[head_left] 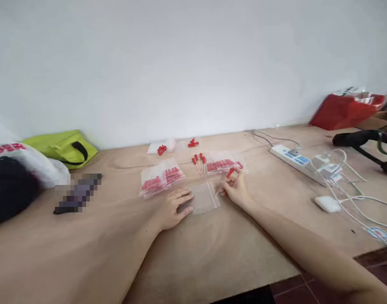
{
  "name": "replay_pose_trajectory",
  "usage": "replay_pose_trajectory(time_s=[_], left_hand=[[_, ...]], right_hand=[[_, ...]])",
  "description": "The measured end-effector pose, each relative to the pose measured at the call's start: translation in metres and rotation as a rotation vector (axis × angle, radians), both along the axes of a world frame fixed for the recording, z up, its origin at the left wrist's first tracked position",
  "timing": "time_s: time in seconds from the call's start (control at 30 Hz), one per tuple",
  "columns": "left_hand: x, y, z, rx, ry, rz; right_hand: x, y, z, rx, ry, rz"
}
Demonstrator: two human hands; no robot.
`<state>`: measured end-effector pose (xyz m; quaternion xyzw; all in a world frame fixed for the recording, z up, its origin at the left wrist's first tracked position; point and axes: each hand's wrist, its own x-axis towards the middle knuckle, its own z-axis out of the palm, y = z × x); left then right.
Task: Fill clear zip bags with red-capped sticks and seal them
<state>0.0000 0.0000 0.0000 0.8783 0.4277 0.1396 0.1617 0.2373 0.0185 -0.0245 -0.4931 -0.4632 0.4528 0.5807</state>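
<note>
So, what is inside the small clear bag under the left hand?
The clear bag looks empty: only the brown table shows through it. The left hand covers its left edge, so that part cannot be seen. The right hand holds a red-tipped dropper beside it.

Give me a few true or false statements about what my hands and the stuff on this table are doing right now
1. The left hand rests flat on the clear empty bag. True.
2. The right hand pinches a red-tipped stick. True.
3. The green bag sits at the table's right end. False: it is at the left, by the wall.
4. The filled bags hold blue pieces. False: the contents are red.
5. A white power strip lies to the right of the hands. True.
</note>
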Motion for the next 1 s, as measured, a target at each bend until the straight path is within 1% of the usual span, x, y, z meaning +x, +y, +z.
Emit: replay_pose_trajectory(time_s=[0.23, 0.43, 0.73, 1.0], left_hand=[[-0.0003, -0.0006, 0.001, 0.004, 0.003, 0.001], [-0.0006, 0.0002, -0.0002, 0.019, 0.008, -0.006], [-0.0012, 0.0013, -0.0022, 0.027, -0.012, -0.011], [-0.0012, 0.0013, -0.002, 0.02, -0.006, -0.003]], right_hand=[[0.0057, 0.0008, -0.0004, 0.032, -0.048, -0.109], [0.0061, 0.0029, -0.0017, 0.045, -0.051, -0.104], [0.0026, 0.0059, -0.0036, 0.054, -0.033, -0.133], [0.0013, 0.006, 0.0005, 0.107, -0.037, -0.193]])
